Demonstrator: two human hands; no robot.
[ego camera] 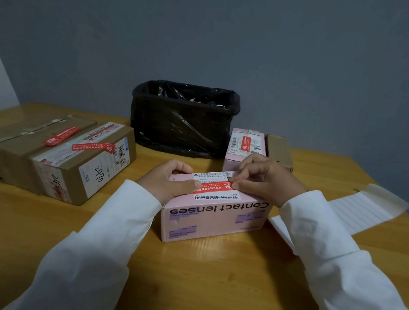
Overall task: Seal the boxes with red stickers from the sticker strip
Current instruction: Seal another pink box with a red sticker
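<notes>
On the wooden table [215, 275] I see the pink contact-lens box [215, 217] at centre, a light, stiff carton that I judge will skid unless braced. My left hand [170, 181] clamps its 9 o'clock end, thumb on the lid. The red sticker [212, 187] lies flat across the lid seam: thin, limp, tacky, best handled by its end. My right hand [266, 180] sits at 3 o'clock, its fingers [235, 180] pinched together on the sticker's right end. Sealed cardboard boxes [59, 155] wait at 10 o'clock.
</notes>
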